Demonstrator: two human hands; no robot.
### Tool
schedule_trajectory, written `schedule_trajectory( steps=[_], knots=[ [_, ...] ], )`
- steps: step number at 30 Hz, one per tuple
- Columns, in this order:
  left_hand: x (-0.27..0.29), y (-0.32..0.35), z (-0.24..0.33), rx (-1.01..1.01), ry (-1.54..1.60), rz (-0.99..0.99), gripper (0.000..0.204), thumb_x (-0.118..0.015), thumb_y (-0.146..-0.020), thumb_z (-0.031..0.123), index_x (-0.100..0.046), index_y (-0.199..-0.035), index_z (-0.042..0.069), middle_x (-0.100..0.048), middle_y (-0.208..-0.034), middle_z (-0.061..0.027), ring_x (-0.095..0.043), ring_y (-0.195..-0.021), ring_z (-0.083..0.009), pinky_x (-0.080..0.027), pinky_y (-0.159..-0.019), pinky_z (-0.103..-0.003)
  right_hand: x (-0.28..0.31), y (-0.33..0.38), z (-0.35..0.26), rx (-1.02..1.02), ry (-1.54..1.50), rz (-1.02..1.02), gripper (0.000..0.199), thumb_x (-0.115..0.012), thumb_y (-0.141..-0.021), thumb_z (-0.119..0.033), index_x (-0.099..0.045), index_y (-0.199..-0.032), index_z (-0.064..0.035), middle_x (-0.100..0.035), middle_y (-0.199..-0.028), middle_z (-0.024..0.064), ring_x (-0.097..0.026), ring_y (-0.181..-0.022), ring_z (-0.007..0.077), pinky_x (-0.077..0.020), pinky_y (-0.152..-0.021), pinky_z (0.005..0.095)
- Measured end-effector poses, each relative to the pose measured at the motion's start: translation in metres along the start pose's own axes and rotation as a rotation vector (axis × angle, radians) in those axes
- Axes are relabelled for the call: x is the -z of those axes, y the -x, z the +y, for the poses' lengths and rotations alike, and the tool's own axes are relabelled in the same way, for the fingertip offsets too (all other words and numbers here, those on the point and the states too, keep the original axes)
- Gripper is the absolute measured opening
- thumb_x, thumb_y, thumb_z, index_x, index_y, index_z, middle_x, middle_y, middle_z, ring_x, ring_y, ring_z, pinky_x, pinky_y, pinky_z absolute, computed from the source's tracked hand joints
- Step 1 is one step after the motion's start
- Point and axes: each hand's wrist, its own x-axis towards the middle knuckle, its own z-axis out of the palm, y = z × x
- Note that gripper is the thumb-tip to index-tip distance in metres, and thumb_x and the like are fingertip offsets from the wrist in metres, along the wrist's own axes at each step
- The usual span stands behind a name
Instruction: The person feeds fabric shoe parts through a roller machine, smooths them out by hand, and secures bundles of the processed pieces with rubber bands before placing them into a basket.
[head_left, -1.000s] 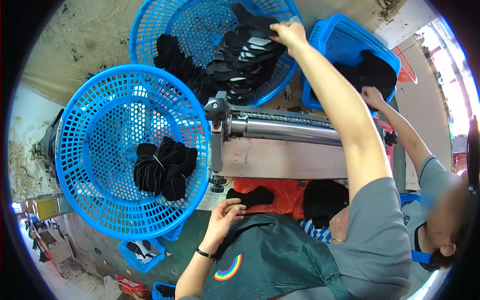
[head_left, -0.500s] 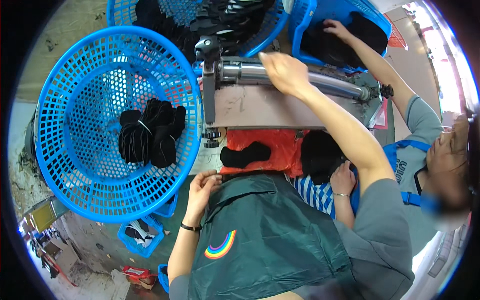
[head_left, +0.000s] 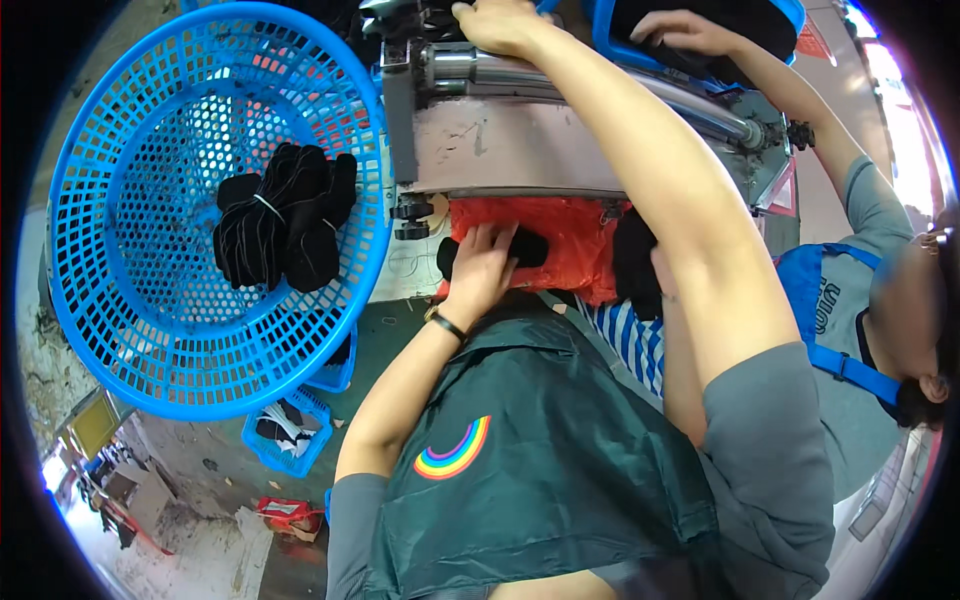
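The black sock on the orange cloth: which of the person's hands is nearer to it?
Left. The left hand lies on the black sock; the right hand is up at the machine's metal roller.

Left hand (head_left: 482, 268) lies palm-down (fingers spread), right hand (head_left: 497, 22) reaches forward, arm extended.

Round blue basket (head_left: 130, 300) holding what looks like bundled black socks (head_left: 283, 215)

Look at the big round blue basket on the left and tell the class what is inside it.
Inside the big blue basket lies one bundle of black socks, tied with a pale band, on the mesh floor. What lies beneath the bundle is covered. Neither hand touches it; the left hand rests on a black sock.
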Motion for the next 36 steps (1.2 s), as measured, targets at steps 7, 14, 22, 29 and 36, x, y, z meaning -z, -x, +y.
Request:
schedule_trajectory(
  steps=[7, 14, 22, 29, 36],
  knots=[
    [-0.004, 0.003, -0.012, -0.124, -0.251, -0.037, 0.042, -0.069, -0.075, 0.009, -0.063, -0.116, 0.007, -0.058, -0.116, -0.011, -0.055, -0.105, -0.0311, -0.044, -0.092, -0.043, 0.086, 0.062, -0.003, 0.216, -0.68, 0.394, 0.03, -0.057, -0.097, -0.021, -0.049, -0.078, 0.0004, -0.059, -0.073, 0.0219, -0.058, -0.068, 0.0393, -0.0439, -0.061, 0.0456],
    [0.063, 0.009, 0.034, -0.049, 0.314, -0.108, 0.023, -0.064, -0.084, 0.0, -0.057, -0.106, 0.003, -0.068, -0.086, -0.0157, -0.067, -0.077, -0.037, -0.053, -0.064, -0.041, 0.137, 0.131, 0.021, 0.187, -0.885, -0.125, 0.07, -0.054, -0.098, -0.056, -0.065, -0.058, -0.0006, -0.058, -0.053, 0.0026, -0.055, -0.056, 0.01, -0.0469, -0.058, 0.0281],
    [0.106, -0.016, 0.105, 0.296, 0.896, -0.061, 0.027, -0.065, -0.096, 0.012, -0.057, -0.119, 0.0, -0.07, -0.094, -0.007, -0.068, -0.08, -0.0126, -0.054, -0.067, -0.028, 0.142, 0.192, 0.014, 0.435, -0.518, -0.653, 0.032, -0.073, -0.085, -0.028, -0.066, -0.1, -0.0006, -0.068, -0.091, 0.0108, -0.063, -0.079, 0.0223, -0.0506, -0.069, 0.0346],
    [0.1, -0.052, 0.108, 0.714, 1.308, -0.236, 0.026, -0.055, -0.102, 0.014, -0.056, -0.124, 0.0, -0.069, -0.111, -0.0126, -0.069, -0.093, -0.016, -0.058, -0.077, -0.028, 0.126, 0.137, 0.052, 0.422, -0.493, -0.033, 0.027, -0.07, -0.087, -0.026, -0.067, -0.096, -0.0005, -0.066, -0.087, 0.0116, -0.063, -0.078, 0.0209, -0.0507, -0.072, 0.0341],
    [0.08, -0.112, 0.108, 0.726, 1.431, 0.024, 0.027, -0.052, -0.102, 0.011, -0.056, -0.119, -0.01, -0.065, -0.116, -0.0174, -0.068, -0.102, -0.0215, -0.057, -0.089, -0.029, 0.092, 0.044, 0.066, 0.054, -0.589, -0.699, 0.046, -0.051, -0.099, -0.041, -0.068, -0.101, 0.0019, -0.066, -0.092, 0.0111, -0.058, -0.085, 0.0213, -0.0481, -0.081, 0.0334]
  ],
)
